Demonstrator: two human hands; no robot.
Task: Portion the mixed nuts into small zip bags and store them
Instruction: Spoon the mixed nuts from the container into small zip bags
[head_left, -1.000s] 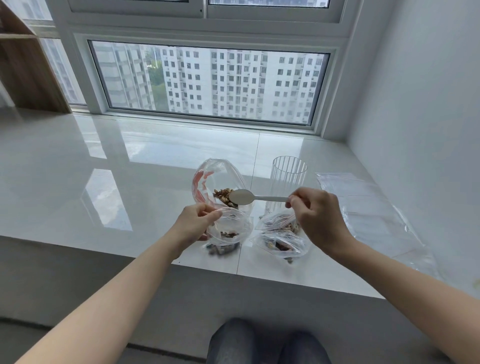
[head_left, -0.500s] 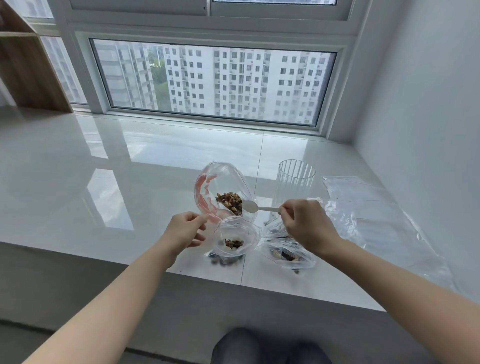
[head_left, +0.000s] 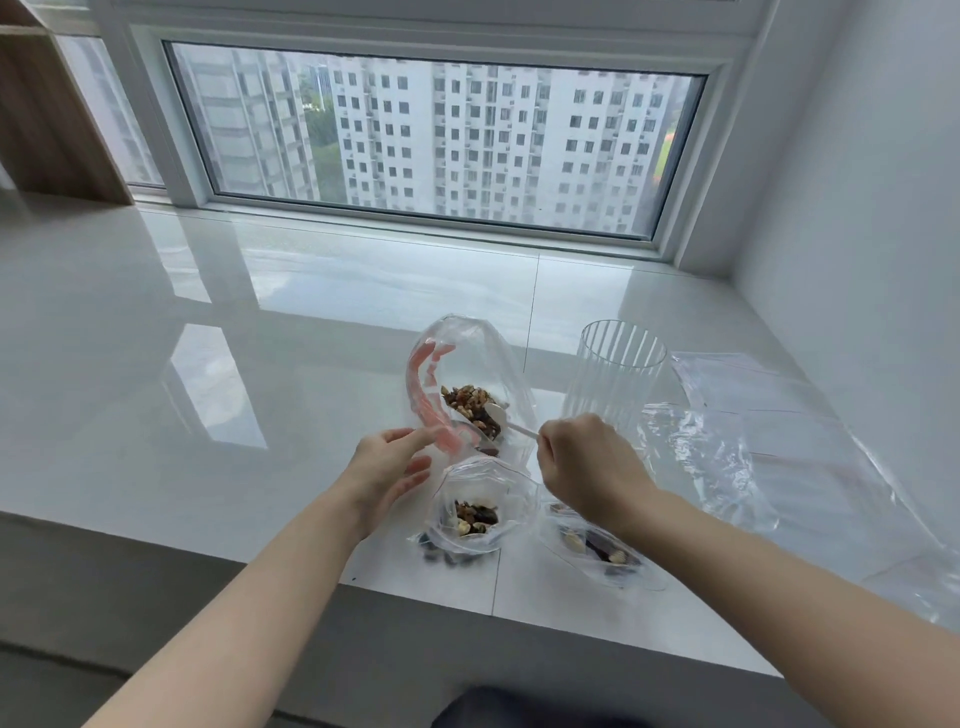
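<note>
A large clear bag (head_left: 470, 358) with a red zip strip stands open on the white sill, with mixed nuts (head_left: 470, 405) in its bottom. My left hand (head_left: 387, 467) touches the bag's red rim with straight fingers. My right hand (head_left: 589, 467) grips the handle of a white spoon (head_left: 496, 415) whose bowl is down among the nuts. In front stands a small zip bag (head_left: 480, 512), open, with a few nuts inside. A second small bag (head_left: 597, 545) with nuts lies under my right wrist.
A ribbed clear glass (head_left: 615, 374) stands right of the big bag. Empty clear bags (head_left: 753, 441) lie spread along the right, near the white wall. The sill's front edge (head_left: 467, 597) runs just below the small bags. A window closes the back.
The spoon has gone from above the small bag into the big bag's nuts. My left hand let go of the small bag and moved up to the big bag's red rim.
</note>
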